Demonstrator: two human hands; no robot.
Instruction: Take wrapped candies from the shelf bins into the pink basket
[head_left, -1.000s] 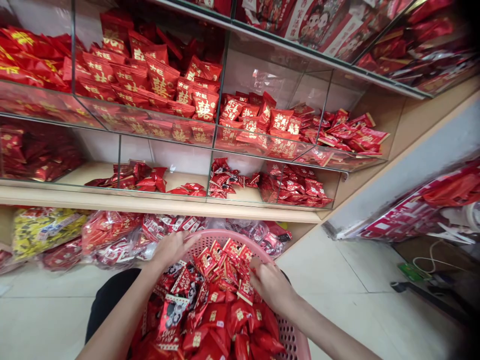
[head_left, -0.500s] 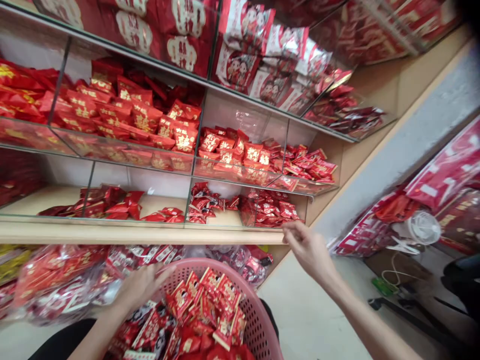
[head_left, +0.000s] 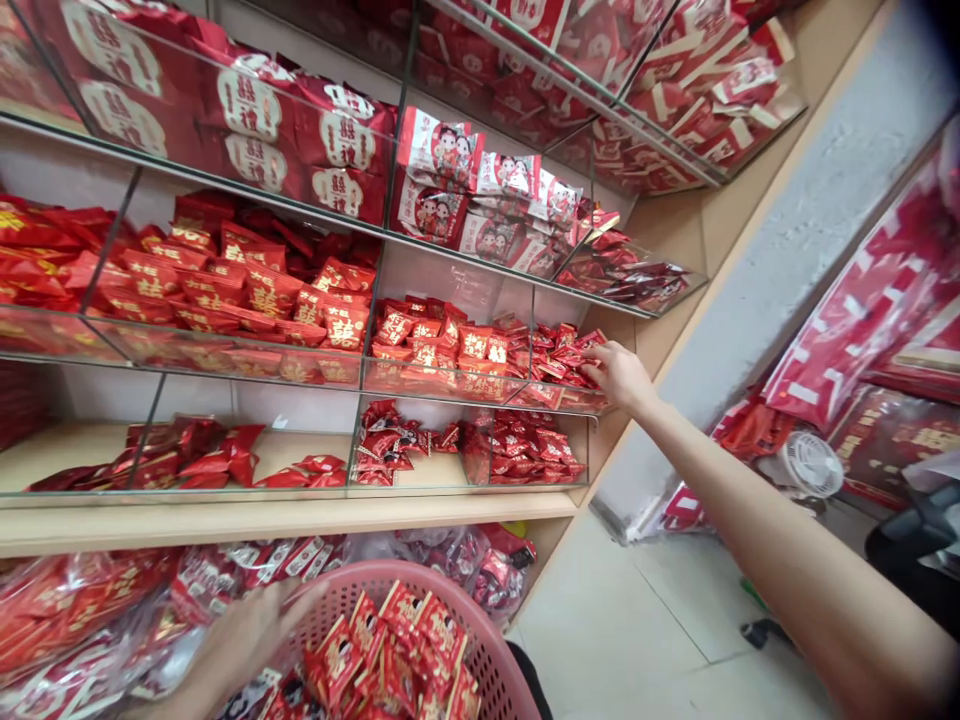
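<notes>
My right hand (head_left: 619, 375) reaches into the rightmost compartment of the middle shelf. Its fingertips are pinched together among small red foil candy packets (head_left: 566, 350), against one at the pile's right end. Low on the left, my left hand (head_left: 240, 635) is smeared by motion, its fingers stretched out at the left rim of a pink perforated plastic basket (head_left: 499, 650). I see nothing held in it. Red and gold packets (head_left: 397, 650) heap up inside the basket, which is cut off by the bottom edge of the view.
Glass dividers and a glass front lip (head_left: 480, 385) bound the shelf compartments. Under the wooden shelf edge (head_left: 300, 520) lie clear bags of red packets (head_left: 82, 610). A grey wall (head_left: 750, 200), hanging red bags (head_left: 847, 300) and a white fan-like object (head_left: 806, 465) are on the right.
My right hand has risen from the lower shelf's front edge into the middle shelf's right compartment. My left hand stays by the basket rim. The view has tilted upward and shifted right.
</notes>
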